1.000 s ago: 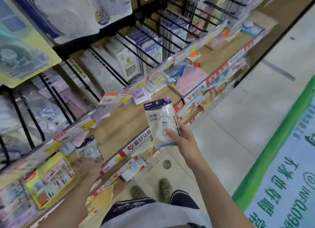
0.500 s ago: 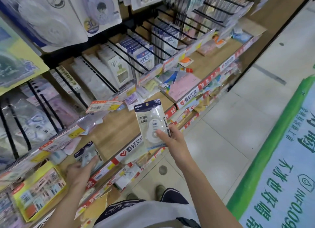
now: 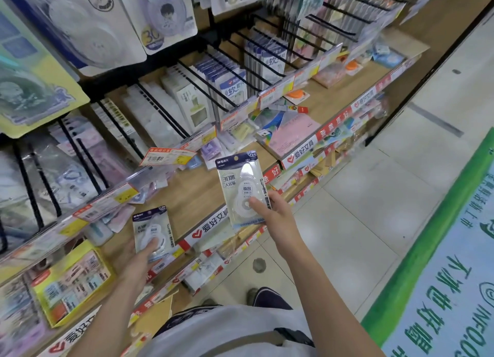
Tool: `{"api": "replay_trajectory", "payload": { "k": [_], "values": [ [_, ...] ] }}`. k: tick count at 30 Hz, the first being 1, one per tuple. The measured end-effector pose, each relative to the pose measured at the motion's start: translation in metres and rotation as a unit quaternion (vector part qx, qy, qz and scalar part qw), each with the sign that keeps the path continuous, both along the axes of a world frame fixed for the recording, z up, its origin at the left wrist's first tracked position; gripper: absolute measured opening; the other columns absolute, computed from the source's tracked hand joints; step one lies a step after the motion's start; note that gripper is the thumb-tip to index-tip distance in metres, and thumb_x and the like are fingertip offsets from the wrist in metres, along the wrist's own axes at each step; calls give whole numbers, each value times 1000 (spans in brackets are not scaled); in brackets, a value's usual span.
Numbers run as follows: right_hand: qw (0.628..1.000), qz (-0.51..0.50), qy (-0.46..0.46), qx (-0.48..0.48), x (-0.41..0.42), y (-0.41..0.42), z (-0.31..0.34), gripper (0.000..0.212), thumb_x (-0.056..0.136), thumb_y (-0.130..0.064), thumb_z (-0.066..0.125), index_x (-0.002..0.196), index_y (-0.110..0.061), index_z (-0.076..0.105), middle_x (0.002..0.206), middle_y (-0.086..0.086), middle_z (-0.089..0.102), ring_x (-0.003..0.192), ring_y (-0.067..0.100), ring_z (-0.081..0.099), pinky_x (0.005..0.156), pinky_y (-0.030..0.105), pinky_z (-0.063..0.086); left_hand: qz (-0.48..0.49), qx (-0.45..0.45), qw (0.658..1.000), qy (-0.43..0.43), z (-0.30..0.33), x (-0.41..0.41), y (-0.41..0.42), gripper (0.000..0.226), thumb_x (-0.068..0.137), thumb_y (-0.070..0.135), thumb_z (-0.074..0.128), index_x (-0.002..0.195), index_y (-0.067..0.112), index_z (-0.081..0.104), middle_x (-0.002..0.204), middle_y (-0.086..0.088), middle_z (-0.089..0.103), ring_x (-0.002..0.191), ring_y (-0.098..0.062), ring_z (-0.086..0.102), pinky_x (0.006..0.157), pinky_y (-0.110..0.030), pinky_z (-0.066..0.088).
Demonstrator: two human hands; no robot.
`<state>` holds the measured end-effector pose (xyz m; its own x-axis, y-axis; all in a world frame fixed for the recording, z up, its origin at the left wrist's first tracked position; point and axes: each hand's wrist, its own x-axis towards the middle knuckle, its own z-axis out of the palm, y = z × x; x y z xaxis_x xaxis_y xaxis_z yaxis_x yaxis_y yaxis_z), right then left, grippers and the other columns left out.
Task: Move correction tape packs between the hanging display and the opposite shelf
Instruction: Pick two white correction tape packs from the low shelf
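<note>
My right hand (image 3: 275,217) grips a correction tape pack (image 3: 239,188) by its lower right corner, thumb on the front, holding it upright over the front edge of the wooden shelf (image 3: 192,193). That pack is white with a dark blue header. My left hand (image 3: 141,260) holds a second, same-looking correction tape pack (image 3: 152,229) low over the shelf's left part, thumb pressed on its face. Behind the shelf, black wire hooks of the hanging display (image 3: 203,86) carry rows of stationery packs.
Price tags (image 3: 167,156) line the hook ends. Pink and coloured paper pads (image 3: 288,129) lie on the shelf to the right. A yellow box (image 3: 72,282) sits on the lower shelf at left. Tiled aisle floor (image 3: 361,223) and a green-edged floor mat (image 3: 441,276) lie at right.
My left hand has lifted its pack up off the shelf and into clear view, thumb on its front. My right hand keeps its pack at about the same place.
</note>
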<state>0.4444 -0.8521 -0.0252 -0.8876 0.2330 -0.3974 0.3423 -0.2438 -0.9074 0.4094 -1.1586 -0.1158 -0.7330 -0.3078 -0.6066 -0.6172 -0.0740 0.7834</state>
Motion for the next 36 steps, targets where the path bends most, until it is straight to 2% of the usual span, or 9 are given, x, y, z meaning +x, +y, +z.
{"api": "replay_trajectory", "payload": {
  "k": [11,17,20,22,26,29,31,34,36],
  "values": [
    [998,40,13,-38,7,3,-3,22,96,-20,67,116,-12,65,104,0,76,94,17,74,71,22,55,18,-17,1000,13,12,11,-1,49,84,9,78,130,12,60,118,-11,72,105,-35,70,95,-61,53],
    [997,66,2,-47,9,-4,-14,23,94,-20,69,115,-11,67,104,-1,76,96,17,73,75,26,55,53,-6,999,5,29,29,10,38,88,12,75,121,20,57,118,-5,70,104,-27,70,91,-49,57],
    [993,95,-8,-70,5,-14,-17,25,93,-19,69,117,-13,65,107,1,76,96,17,74,73,23,57,64,-21,998,7,30,40,7,30,88,18,76,111,26,59,118,-2,70,106,-27,69,95,-54,55],
    [990,117,-10,-72,3,-23,-20,25,93,-19,70,117,-15,65,108,2,76,98,19,73,77,29,59,64,-29,998,9,33,52,3,34,86,22,78,114,29,60,120,0,71,107,-27,69,97,-55,54],
    [987,152,-15,-53,7,-46,-30,16,93,-18,71,108,-17,68,105,3,76,97,19,73,77,29,59,81,-23,996,28,44,77,-5,39,90,16,74,127,21,59,119,-1,71,103,-24,71,79,-38,61],
    [981,185,-24,-48,15,-66,-31,11,93,-21,71,104,-24,69,104,-2,76,96,15,73,78,27,58,79,-31,995,52,52,97,-18,39,91,14,73,128,21,62,118,-2,74,103,-24,72,86,-43,58],
    [975,214,-35,-48,22,-83,-33,11,93,-23,71,103,-24,69,102,-5,76,94,12,73,77,24,57,114,-33,991,58,58,110,-28,35,91,13,72,124,22,61,114,1,74,98,-18,72,80,-35,57],
    [966,254,-38,-36,33,-115,-33,35,85,-40,77,115,-23,70,119,3,71,107,20,70,95,42,55,163,-20,984,66,65,133,-46,30,91,9,71,114,26,60,104,6,72,82,-8,73,61,-23,55],
    [957,286,-37,-34,42,-138,-29,33,85,-36,75,114,-21,72,117,5,73,107,22,70,97,45,54,176,-27,981,75,67,154,-63,30,90,7,72,110,26,61,105,3,74,80,-9,74,59,-25,57]
  ]
}}
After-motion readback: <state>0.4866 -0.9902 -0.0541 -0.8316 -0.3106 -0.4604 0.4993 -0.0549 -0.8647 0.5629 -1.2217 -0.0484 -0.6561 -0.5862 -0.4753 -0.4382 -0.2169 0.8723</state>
